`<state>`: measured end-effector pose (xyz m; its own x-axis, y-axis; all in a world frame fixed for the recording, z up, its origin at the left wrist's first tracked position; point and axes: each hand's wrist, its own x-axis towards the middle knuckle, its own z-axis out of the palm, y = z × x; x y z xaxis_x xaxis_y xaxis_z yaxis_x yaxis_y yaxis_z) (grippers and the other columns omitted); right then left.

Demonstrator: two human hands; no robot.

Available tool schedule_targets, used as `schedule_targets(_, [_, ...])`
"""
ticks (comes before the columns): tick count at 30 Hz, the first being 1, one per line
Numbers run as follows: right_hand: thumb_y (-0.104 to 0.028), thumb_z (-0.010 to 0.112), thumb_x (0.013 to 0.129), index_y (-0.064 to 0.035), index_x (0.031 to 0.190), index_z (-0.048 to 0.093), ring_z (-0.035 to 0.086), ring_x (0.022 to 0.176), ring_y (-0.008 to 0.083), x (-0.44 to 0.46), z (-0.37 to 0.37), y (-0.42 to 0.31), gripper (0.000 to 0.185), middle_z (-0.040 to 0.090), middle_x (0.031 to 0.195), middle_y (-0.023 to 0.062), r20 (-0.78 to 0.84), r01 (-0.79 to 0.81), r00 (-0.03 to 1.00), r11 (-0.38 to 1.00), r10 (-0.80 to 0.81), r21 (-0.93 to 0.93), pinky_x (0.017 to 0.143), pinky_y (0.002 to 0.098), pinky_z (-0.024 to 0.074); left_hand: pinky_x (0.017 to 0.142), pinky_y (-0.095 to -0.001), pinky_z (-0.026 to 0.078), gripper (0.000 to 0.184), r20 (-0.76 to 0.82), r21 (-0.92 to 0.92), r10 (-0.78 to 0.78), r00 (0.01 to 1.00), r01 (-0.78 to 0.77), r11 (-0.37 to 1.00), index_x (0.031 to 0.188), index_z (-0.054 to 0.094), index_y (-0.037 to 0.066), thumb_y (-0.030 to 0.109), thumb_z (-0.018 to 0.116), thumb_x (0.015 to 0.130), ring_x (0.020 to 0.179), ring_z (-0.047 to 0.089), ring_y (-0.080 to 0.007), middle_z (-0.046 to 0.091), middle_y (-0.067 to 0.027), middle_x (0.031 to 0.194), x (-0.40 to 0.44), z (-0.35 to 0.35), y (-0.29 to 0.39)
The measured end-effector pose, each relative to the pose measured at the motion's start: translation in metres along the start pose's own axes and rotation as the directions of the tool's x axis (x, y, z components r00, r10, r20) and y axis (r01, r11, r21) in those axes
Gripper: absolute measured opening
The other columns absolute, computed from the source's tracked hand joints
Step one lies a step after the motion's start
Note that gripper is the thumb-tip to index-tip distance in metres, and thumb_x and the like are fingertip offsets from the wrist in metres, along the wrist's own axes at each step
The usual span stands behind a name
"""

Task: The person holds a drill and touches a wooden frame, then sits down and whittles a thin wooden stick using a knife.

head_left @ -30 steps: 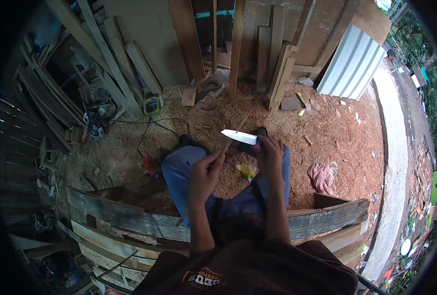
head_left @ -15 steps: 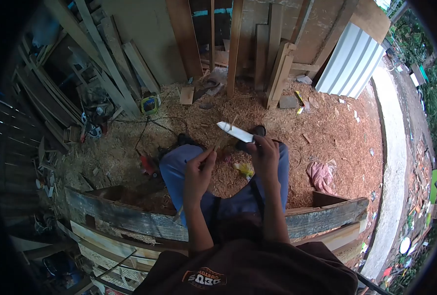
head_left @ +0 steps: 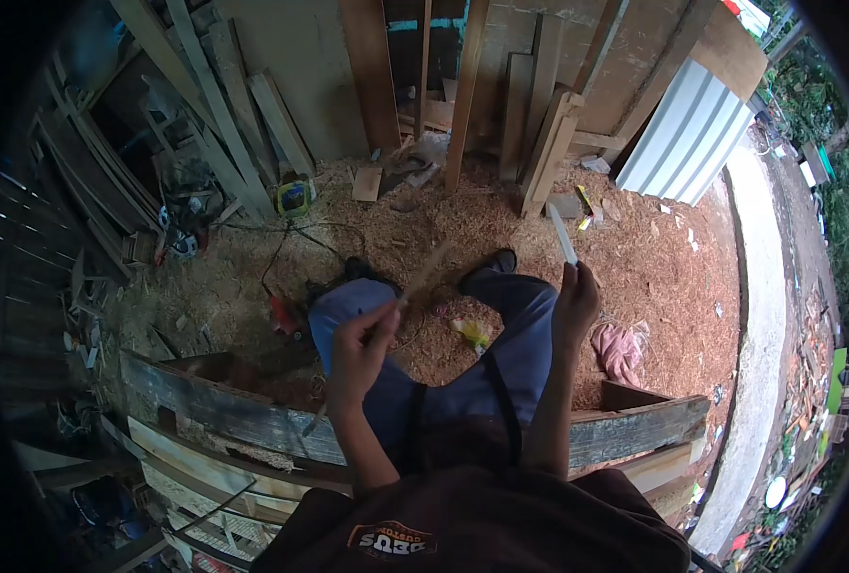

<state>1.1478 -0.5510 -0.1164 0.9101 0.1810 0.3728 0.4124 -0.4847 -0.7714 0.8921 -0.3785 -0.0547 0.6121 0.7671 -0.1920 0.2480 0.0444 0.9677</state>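
Observation:
My left hand [head_left: 359, 358] is closed on a thin wooden stick [head_left: 421, 277], which slants up and away past my fingertips over the floor. Its far part is blurred, and a lower end shows beneath my wrist. Off to the right, my right hand [head_left: 577, 304] grips a knife [head_left: 562, 235] with a pale blade that points up and away. My fingers cover its handle. The blade is apart from the stick, with a wide gap between them.
I sit on a plank bench [head_left: 252, 417]. Wood shavings [head_left: 424, 220] cover the ground around my feet. A pink cloth [head_left: 620, 353] lies to the right, a red tool [head_left: 284, 317] by my left leg. Boards [head_left: 548, 158] and a corrugated sheet [head_left: 682, 129] lean on the far wall.
My right hand has swung the knife right and away from the stick, turning its blade upward. My left hand has shifted slightly left and down, still holding the stick.

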Motion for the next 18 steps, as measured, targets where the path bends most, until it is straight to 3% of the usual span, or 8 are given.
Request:
schedule_targets(1, [-0.024, 0.057, 0.102, 0.0016, 0.107, 0.068, 0.055, 0.064, 0.0143, -0.003, -0.007, -0.002, 0.028, 0.063, 0.075, 0.0097, 0.020, -0.017, 1.000, 0.999, 0.016, 0.048, 0.058, 0.0322, 0.0428, 0.052, -0.0227, 0.030, 0.037, -0.056, 0.051, -0.021, 0.998, 0.024, 0.998, 0.123, 0.070, 0.002, 0.030, 0.065, 0.100, 0.061, 0.039, -0.0009, 0.052, 0.0065, 0.070, -0.001, -0.001, -0.001])
schedule_targets(4, [-0.023, 0.058, 0.102, 0.0021, 0.107, 0.067, 0.051, 0.065, 0.0102, -0.018, 0.000, -0.008, 0.027, 0.061, 0.075, 0.0059, 0.183, -0.100, 0.980, 0.986, 0.074, 0.136, 0.058, 0.0290, 0.0408, 0.051, -0.0229, 0.032, 0.038, -0.063, -0.032, -0.043, 0.997, 0.041, 0.999, 0.125, 0.069, 0.003, 0.030, 0.065, 0.099, 0.061, 0.042, -0.0010, 0.058, 0.0051, 0.071, 0.006, 0.010, 0.002])
schedule_targets(7, [-0.019, 0.063, 0.098, 0.0018, 0.107, 0.067, 0.060, 0.071, 0.0177, -0.029, 0.014, -0.026, 0.023, 0.064, 0.077, 0.0124, 0.320, -0.124, 0.946, 0.967, 0.048, 0.221, 0.066, 0.0326, 0.0474, 0.052, -0.0219, 0.035, 0.037, -0.024, 0.023, 0.004, 1.000, -0.003, 1.000, 0.126, 0.068, 0.003, 0.029, 0.063, 0.100, 0.060, 0.045, -0.0013, 0.066, 0.0021, 0.076, 0.009, 0.026, 0.004])
schedule_targets(11, [-0.017, 0.064, 0.097, 0.0024, 0.105, 0.067, 0.064, 0.076, 0.0171, -0.038, 0.016, -0.059, 0.021, 0.067, 0.083, 0.0118, 0.529, -0.134, 0.845, 0.928, -0.076, 0.347, 0.067, 0.0328, 0.0493, 0.056, -0.0208, 0.040, 0.033, -0.017, 0.017, 0.023, 1.000, -0.022, 1.000, 0.125, 0.068, 0.003, 0.024, 0.063, 0.100, 0.066, 0.053, -0.0017, 0.072, -0.0003, 0.083, 0.009, 0.037, 0.013])
schedule_targets(12, [-0.018, 0.064, 0.099, 0.0043, 0.106, 0.066, 0.056, 0.072, 0.0078, -0.038, 0.011, -0.075, 0.024, 0.064, 0.076, 0.0036, 0.596, -0.206, 0.799, 0.894, -0.082, 0.398, 0.063, 0.0264, 0.0453, 0.057, -0.0211, 0.040, 0.032, -0.017, -0.002, 0.016, 1.000, -0.016, 1.000, 0.123, 0.069, 0.002, 0.023, 0.063, 0.100, 0.067, 0.054, -0.0015, 0.072, -0.0002, 0.083, 0.010, 0.039, 0.013])
schedule_targets(15, [-0.017, 0.069, 0.094, 0.0035, 0.105, 0.067, 0.059, 0.071, 0.0125, -0.048, 0.019, -0.086, 0.023, 0.065, 0.077, 0.0083, 0.567, -0.015, 0.792, 0.922, -0.225, 0.386, 0.064, 0.0290, 0.0469, 0.057, -0.0216, 0.040, 0.026, -0.010, -0.018, 0.022, 1.000, -0.022, 1.000, 0.116, 0.071, 0.001, 0.019, 0.063, 0.099, 0.069, 0.054, -0.0009, 0.072, -0.0002, 0.082, 0.011, 0.041, 0.007])
schedule_targets(16, [-0.016, 0.073, 0.090, 0.0024, 0.105, 0.068, 0.059, 0.071, 0.0187, -0.047, 0.016, -0.092, 0.025, 0.064, 0.079, 0.0118, 0.558, 0.109, 0.772, 0.929, -0.303, 0.353, 0.066, 0.0317, 0.0480, 0.057, -0.0218, 0.040, 0.025, 0.000, 0.000, 0.045, 0.999, -0.045, 0.999, 0.114, 0.071, 0.000, 0.018, 0.063, 0.099, 0.069, 0.054, -0.0008, 0.071, -0.0002, 0.081, 0.013, 0.040, 0.001])
schedule_targets(18, [-0.023, 0.075, 0.088, -0.0006, 0.103, 0.069, 0.061, 0.078, 0.0276, -0.051, 0.017, -0.100, 0.027, 0.066, 0.085, 0.0134, 0.604, 0.047, 0.756, 0.942, -0.251, 0.333, 0.071, 0.0382, 0.0486, 0.056, -0.0227, 0.038, 0.021, 0.003, 0.022, 0.075, 0.997, -0.075, 0.997, 0.106, 0.071, 0.000, 0.019, 0.064, 0.098, 0.067, 0.051, -0.0014, 0.066, 0.0015, 0.077, 0.013, 0.040, -0.003])
